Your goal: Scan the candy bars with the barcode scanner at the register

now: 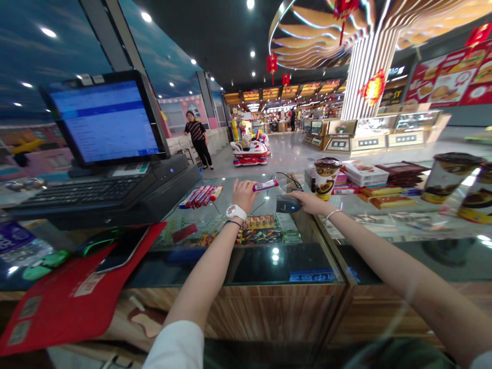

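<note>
Above the glass counter, my left hand (244, 195) grips one end of a purple-and-white candy stick (266, 185), which points to the right. My right hand (312, 202) is closed on a dark handheld scanner (289, 204) with a small blue light. The scanner's head lies just below and right of the candy stick, and a cable runs behind it. Left of my left hand, a row of red and blue candy packs (200, 197) rests on the glass. A Dove cup (326, 178) stands just beyond my right hand.
At the left are a monitor (107, 120), a keyboard (84, 189) and a phone (123, 248) on a red mat (73, 307). Boxes and chocolate bars (388, 197) lie at the right beside larger cups (448, 177). A person (197, 138) stands beyond the counter.
</note>
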The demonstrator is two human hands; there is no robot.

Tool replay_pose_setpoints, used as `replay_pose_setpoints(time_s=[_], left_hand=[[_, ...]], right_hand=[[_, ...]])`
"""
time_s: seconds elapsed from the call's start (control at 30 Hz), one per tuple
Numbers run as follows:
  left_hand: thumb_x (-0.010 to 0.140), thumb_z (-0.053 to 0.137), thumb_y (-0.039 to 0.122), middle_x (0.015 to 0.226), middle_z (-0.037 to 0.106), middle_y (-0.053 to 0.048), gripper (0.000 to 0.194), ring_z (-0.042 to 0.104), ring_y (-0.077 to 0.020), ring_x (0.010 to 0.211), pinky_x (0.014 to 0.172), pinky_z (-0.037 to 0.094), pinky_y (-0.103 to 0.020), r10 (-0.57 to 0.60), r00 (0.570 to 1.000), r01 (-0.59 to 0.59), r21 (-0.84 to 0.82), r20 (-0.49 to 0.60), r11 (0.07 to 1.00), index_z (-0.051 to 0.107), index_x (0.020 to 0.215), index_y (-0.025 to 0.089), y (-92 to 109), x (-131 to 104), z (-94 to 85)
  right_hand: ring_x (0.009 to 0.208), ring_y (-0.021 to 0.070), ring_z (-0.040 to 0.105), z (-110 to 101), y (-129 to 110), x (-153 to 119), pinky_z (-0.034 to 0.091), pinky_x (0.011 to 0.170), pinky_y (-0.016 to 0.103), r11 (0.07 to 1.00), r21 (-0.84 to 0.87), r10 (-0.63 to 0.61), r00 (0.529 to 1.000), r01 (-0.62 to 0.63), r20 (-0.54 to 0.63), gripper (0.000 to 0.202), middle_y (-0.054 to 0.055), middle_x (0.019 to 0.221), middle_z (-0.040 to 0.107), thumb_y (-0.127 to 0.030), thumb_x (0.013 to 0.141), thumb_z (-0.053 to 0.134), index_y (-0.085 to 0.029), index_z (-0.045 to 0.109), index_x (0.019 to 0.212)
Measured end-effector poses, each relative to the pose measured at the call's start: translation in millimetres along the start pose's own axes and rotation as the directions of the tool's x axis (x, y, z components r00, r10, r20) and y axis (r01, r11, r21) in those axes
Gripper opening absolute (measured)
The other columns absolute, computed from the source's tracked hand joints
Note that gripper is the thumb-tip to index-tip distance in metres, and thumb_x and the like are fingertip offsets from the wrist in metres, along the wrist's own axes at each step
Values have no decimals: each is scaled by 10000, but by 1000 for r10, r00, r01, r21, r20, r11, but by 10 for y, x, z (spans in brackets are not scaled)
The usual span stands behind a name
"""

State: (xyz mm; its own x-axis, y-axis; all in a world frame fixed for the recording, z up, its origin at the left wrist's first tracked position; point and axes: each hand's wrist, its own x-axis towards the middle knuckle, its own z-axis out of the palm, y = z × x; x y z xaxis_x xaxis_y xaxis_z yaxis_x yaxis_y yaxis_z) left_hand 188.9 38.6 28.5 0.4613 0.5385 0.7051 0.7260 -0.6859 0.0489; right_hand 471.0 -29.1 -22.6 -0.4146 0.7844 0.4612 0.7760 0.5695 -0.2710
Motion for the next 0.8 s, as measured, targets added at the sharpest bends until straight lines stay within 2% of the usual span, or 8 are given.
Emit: replay_pose_setpoints(time_s=[0.27, 0.47, 0.63, 0.8], left_hand=[[901, 619, 250, 1110, 693, -46, 209, 607, -244, 1118, 1209, 261, -480, -8, 1000, 8, 11, 11, 1000, 637, 1109, 250, 2, -5, -11], [890, 631, 259, 1100, 686, -56, 216, 610, -248, 1106, 1207, 264, -477, -32, 999, 32, 16, 3, 999, 637, 1105, 239, -15, -6, -7], [881, 641, 260, 1095, 684, -52, 208, 616, -244, 1100, 1209, 268, -476, -54, 998, 54, 12, -19, 998, 633, 1089, 246, -16, -5, 15], [882, 650, 273, 1086, 677, -49, 215, 625, -239, 1091, 1206, 278, -476, -77, 997, 77, 24, -23, 997, 626, 1094, 245, -15, -2, 34]], right_hand=[[1170, 273, 636, 17, -46, 5, 472, 1043, 449, 1000, 18, 10, 999, -9, -30, 564, 137, 1233, 686, 20, 683, 527, -159, 643, 1205], [1167, 273, 625, 0, -201, 61, 477, 1028, 454, 994, 98, -26, 985, 43, -169, 524, 129, 1247, 667, -42, 739, 547, -171, 611, 1242], [1117, 289, 623, -124, -368, 104, 498, 979, 457, 983, 178, 2, 953, 55, -302, 445, 120, 1200, 662, -267, 826, 650, -181, 589, 1259], [1012, 270, 605, -232, -540, 101, 510, 915, 432, 980, 192, 8, 944, 58, -329, 363, 85, 1070, 656, -475, 854, 664, -203, 644, 1093]])
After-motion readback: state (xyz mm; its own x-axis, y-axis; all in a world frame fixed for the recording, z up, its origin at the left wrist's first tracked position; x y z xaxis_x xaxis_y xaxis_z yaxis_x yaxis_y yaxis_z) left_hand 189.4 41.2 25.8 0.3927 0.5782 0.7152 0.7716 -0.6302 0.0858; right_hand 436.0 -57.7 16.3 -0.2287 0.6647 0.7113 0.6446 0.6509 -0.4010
